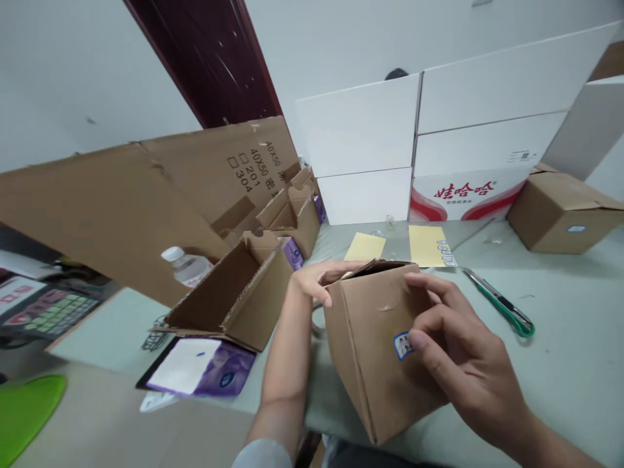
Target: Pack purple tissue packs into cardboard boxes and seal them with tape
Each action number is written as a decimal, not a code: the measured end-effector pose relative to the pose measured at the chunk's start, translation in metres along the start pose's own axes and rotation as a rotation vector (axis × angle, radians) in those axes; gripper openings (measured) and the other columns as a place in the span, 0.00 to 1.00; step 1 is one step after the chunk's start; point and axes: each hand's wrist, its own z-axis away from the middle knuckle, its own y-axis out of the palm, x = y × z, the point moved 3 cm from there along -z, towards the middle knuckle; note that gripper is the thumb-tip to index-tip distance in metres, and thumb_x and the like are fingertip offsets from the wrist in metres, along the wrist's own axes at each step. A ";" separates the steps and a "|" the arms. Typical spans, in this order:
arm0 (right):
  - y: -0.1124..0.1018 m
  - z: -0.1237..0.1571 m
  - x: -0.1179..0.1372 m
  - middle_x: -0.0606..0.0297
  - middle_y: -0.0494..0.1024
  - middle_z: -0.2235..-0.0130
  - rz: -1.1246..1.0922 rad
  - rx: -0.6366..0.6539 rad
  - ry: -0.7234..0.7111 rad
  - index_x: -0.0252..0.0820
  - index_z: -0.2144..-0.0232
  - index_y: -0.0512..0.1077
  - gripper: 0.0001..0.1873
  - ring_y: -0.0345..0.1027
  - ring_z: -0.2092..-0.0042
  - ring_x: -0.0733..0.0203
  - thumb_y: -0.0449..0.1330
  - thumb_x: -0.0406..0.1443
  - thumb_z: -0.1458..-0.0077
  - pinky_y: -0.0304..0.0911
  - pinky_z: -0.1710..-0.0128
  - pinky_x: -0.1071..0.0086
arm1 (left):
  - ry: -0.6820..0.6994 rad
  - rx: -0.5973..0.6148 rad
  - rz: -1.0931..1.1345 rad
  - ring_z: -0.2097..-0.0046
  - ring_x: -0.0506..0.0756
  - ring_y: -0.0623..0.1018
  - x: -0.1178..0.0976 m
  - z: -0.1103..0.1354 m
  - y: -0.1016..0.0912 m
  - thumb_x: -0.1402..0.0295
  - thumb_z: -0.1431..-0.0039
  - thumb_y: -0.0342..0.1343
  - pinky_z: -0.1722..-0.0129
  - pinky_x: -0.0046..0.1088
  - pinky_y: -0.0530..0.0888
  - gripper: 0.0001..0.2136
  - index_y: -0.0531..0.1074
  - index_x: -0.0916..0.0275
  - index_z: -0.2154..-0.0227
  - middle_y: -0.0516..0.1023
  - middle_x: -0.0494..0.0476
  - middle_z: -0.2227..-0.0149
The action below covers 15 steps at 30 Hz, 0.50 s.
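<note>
A brown cardboard box [375, 364] stands tilted at the table's near edge, its top flaps not fully flat. My left hand [322, 279] grips its upper left edge, the thumb on the near side and the other fingers behind the top. On the box's face is a small blue-bordered sticker [402, 346] with dark handwriting. My right hand [468, 357] has its thumb and a bent finger together at the sticker's right edge, while another finger rests higher on the cardboard. Partly hidden behind the box is a roll of tape [318, 322].
A green utility knife [502, 302] lies to the right, beyond it another closed box [560, 211]. Yellow sticker sheets [429, 244] lie behind. Open cardboard trays [258, 296], a plastic bottle [188, 265] and a purple tissue pack [229, 370] are left. White cartons [365, 143] wall off the back.
</note>
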 end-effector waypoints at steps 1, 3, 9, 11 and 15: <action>-0.003 0.002 -0.002 0.58 0.72 0.44 0.014 -0.009 0.016 0.48 0.72 0.71 0.08 0.68 0.42 0.50 0.58 0.36 0.39 0.72 0.48 0.58 | 0.054 0.048 0.043 0.40 0.71 0.73 -0.008 0.007 0.003 0.41 0.71 0.68 0.42 0.47 0.71 0.44 0.76 0.60 0.49 0.77 0.63 0.43; -0.009 0.006 -0.001 0.59 0.72 0.43 0.056 -0.030 0.034 0.49 0.72 0.72 0.09 0.69 0.42 0.50 0.59 0.37 0.39 0.71 0.48 0.57 | 0.154 0.069 0.155 0.33 0.68 0.64 -0.029 0.026 0.015 0.47 0.54 0.61 0.35 0.48 0.62 0.38 0.68 0.59 0.40 0.67 0.60 0.34; -0.005 0.019 0.010 0.60 0.71 0.41 0.097 -0.094 0.065 0.50 0.70 0.75 0.07 0.68 0.43 0.47 0.60 0.34 0.40 0.70 0.46 0.50 | 0.028 -0.607 0.256 0.32 0.68 0.59 -0.086 0.082 0.076 0.46 0.38 0.48 0.31 0.55 0.51 0.27 0.62 0.50 0.39 0.64 0.56 0.36; -0.004 0.024 0.013 0.60 0.70 0.40 0.107 -0.106 0.079 0.50 0.70 0.75 0.06 0.67 0.42 0.45 0.60 0.34 0.41 0.70 0.46 0.49 | -0.015 -0.707 0.158 0.32 0.70 0.56 -0.095 0.088 0.089 0.40 0.43 0.52 0.32 0.56 0.52 0.36 0.56 0.50 0.36 0.59 0.59 0.35; 0.000 0.031 0.018 0.59 0.68 0.39 0.080 -0.072 0.086 0.48 0.70 0.74 0.07 0.65 0.40 0.44 0.59 0.33 0.40 0.71 0.49 0.50 | -0.083 -0.696 0.160 0.31 0.69 0.54 -0.096 0.091 0.090 0.50 0.36 0.51 0.33 0.55 0.55 0.30 0.52 0.49 0.34 0.54 0.59 0.34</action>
